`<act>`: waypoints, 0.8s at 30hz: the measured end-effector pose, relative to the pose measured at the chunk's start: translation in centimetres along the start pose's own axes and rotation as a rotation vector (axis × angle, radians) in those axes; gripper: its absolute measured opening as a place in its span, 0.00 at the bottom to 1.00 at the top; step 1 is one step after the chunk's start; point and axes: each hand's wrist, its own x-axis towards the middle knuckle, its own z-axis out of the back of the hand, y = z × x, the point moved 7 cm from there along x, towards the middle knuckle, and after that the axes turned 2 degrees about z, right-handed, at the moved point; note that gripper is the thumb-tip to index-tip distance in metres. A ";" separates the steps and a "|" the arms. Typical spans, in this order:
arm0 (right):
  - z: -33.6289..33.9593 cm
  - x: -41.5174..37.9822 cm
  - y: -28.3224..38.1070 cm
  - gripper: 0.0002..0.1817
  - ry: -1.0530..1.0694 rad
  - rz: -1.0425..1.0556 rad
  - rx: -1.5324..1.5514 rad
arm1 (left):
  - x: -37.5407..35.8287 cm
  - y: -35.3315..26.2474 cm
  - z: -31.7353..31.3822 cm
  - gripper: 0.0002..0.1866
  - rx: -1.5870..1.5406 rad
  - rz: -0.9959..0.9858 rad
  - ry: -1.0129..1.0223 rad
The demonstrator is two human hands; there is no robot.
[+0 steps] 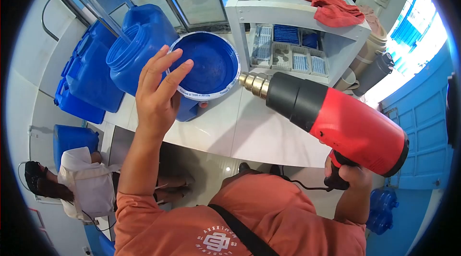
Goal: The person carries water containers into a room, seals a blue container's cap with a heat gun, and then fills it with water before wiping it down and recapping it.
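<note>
My right hand is wrapped round the handle of a red and black heat gun. The gun's stepped metal nozzle points left, toward a round blue container. Around that container's top runs a white band printed with "refuse if seal is broken". A small reddish tap sits low on its front. My left hand is raised at the container's left side, fingers apart and slightly bent, overlapping the rim in this view. Nothing shows in its fingers.
Blue jugs stand left on the white counter, one open-mouthed with a metal pipe over it. A white shelf holds small baskets and a red cloth. A seated person is lower left. The gun's cord hangs near my body.
</note>
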 end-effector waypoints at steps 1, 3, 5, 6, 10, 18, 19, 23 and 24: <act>0.0 -0.1 -0.1 0.16 0.001 -0.003 0.001 | -0.2 0.5 -0.3 0.29 -0.053 0.043 0.048; 1.1 -0.7 -0.7 0.16 -0.120 -0.061 -0.140 | -1.4 0.6 -1.1 0.30 -0.109 0.095 0.107; 2.5 -1.3 -2.2 0.16 -0.062 -0.159 -0.105 | -6.3 3.2 -6.1 0.25 -1.018 0.921 0.281; 2.6 -1.7 -3.5 0.17 -0.006 -0.254 -0.067 | -9.0 3.7 -8.3 0.22 -1.123 0.937 0.382; 1.0 -1.4 -4.9 0.32 0.033 -0.159 -0.281 | -19.8 2.0 -13.5 0.21 -1.182 1.465 0.781; -1.2 8.7 2.8 0.29 -0.012 0.114 -0.292 | -22.9 -2.4 -12.2 0.39 -0.343 0.516 0.719; -1.1 10.8 3.8 0.22 -0.035 0.100 -0.388 | -23.0 -3.6 -12.7 0.40 -0.338 0.371 0.806; -4.3 20.1 7.7 0.18 -0.254 0.156 -0.403 | -24.1 -3.8 -13.4 0.40 -0.211 0.324 0.976; -4.2 23.2 8.0 0.28 -0.197 0.153 -0.537 | -24.2 -3.4 -13.1 0.41 -0.194 0.363 0.999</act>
